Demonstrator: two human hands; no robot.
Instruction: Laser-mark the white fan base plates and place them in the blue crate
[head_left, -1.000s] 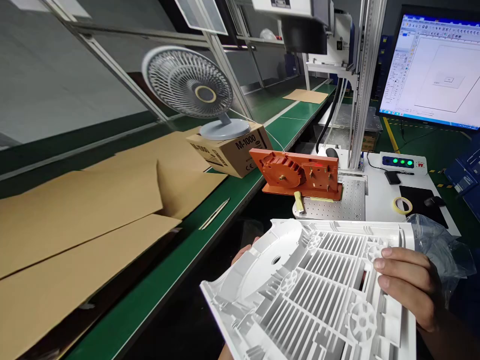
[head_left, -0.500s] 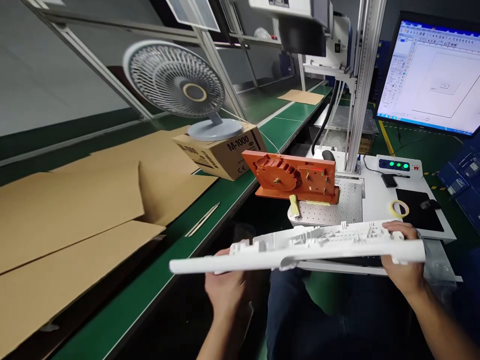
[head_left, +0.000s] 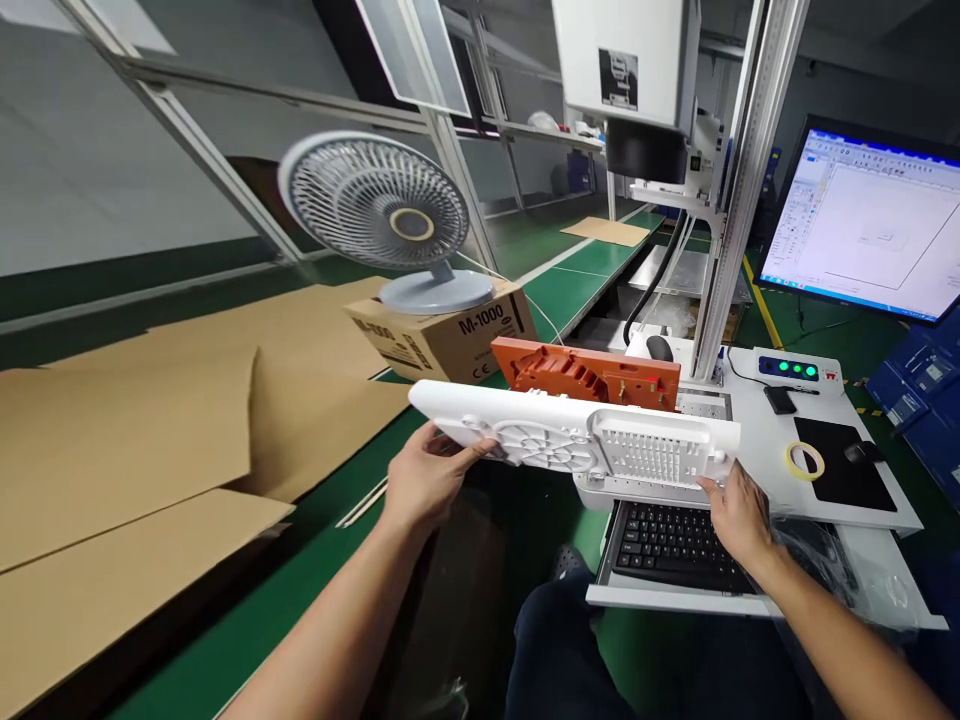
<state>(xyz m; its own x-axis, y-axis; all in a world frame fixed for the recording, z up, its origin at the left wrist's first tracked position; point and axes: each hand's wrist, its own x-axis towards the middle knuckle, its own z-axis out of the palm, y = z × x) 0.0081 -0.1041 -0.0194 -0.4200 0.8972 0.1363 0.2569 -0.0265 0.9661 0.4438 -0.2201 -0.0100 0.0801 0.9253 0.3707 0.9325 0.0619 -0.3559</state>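
Observation:
A long white plastic housing (head_left: pixel 540 435) is held between both hands, tilted upright with its ribbed, slotted side facing me. My left hand (head_left: pixel 431 470) grips its left end, thumb on the near face. At the lower right corner my right hand (head_left: pixel 739 510) pinches the housing's edge, fingers partly hidden behind it. Just beyond stands an orange fixture (head_left: pixel 592 372) with a round toothed recess and small pins, on a perforated metal plate (head_left: pixel 709 405). The housing covers the lower part of that fixture.
A grey fan (head_left: pixel 412 225) stands on a cardboard box (head_left: pixel 480 335) at the left, beside cardboard sheets (head_left: pixel 112 430) on a green bench. Overhead hangs a white machine head (head_left: pixel 626 60). A keyboard (head_left: pixel 675 548), tape roll (head_left: pixel 805 461), mouse (head_left: pixel 862 453) and monitor (head_left: pixel 862 220) are to the right.
The housing has turned from nearly flat to upright and moved up toward the orange fixture, both hands still on it. My view has shifted, showing the keyboard below.

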